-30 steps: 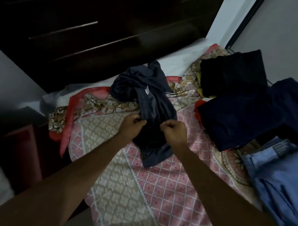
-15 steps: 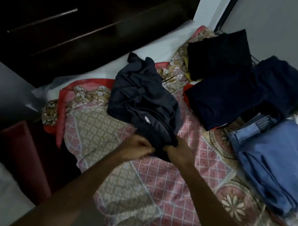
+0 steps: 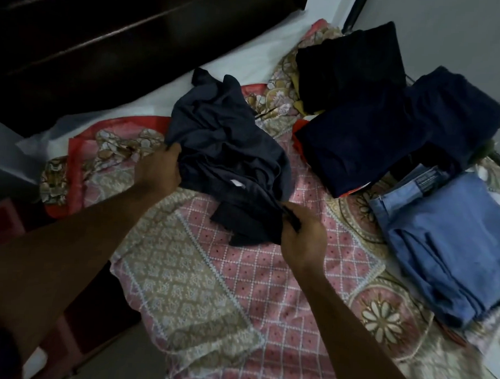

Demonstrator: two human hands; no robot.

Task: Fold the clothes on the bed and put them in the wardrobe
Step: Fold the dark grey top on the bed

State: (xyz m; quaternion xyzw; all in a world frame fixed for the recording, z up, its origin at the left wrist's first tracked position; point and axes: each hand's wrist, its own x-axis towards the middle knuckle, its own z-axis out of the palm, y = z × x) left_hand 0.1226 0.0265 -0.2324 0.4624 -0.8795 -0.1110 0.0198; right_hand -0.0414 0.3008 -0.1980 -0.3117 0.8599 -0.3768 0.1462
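The crumpled dark grey garment [image 3: 225,148] lay in a heap on the patterned pink bedspread [image 3: 238,289], a little above the middle of the view, with a small white label showing among its folds. The left hand [image 3: 159,171] gripped its edge at nine o'clock, fingers curled into the cloth. The right hand [image 3: 302,237] pinched a fold of its hem at five o'clock, fingers closed round the fabric. At two o'clock from the heap, near but apart, lay a folded navy garment [image 3: 359,145], and a folded black garment [image 3: 349,62] touched it further up, toward one o'clock. Folded blue jeans [image 3: 447,241] lay at four o'clock, just beside the navy piece. A strip of white sheet [image 3: 249,54] ran along the far edge of the bed at twelve o'clock. Beyond it a dark wooden cabinet [image 3: 106,39] with long horizontal handles filled the view from ten to twelve o'clock.
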